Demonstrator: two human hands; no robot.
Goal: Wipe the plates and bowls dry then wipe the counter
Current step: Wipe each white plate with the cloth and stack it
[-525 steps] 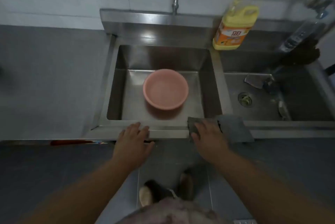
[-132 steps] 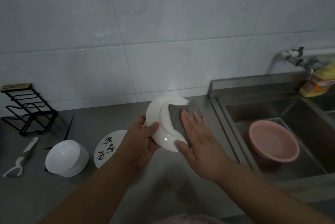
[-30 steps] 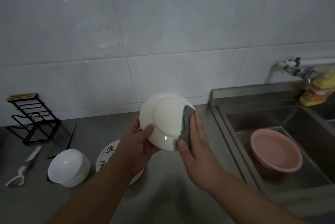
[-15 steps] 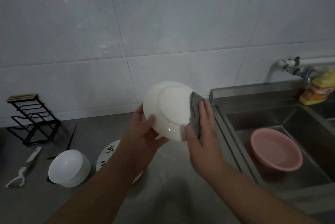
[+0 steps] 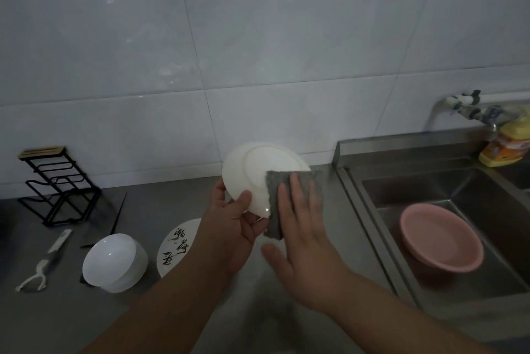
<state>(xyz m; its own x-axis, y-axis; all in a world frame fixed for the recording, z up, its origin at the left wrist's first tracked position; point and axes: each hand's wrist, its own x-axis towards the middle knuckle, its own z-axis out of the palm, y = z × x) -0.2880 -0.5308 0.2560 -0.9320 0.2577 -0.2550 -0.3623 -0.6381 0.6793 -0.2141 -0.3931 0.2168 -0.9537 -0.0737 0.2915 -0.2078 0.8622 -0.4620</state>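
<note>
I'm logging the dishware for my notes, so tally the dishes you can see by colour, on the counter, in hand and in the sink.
White, plain: 2, the plate gripped by the left hand, and the top bowl of a stack whose depth I cannot count.
White with black calligraphy: 1, the plate on the counter.
Pink: 1, the basin in the sink.
Total: 4

One head-worn camera looks forward and down, close over the counter, facing the tiled wall, with the sink at right.
</note>
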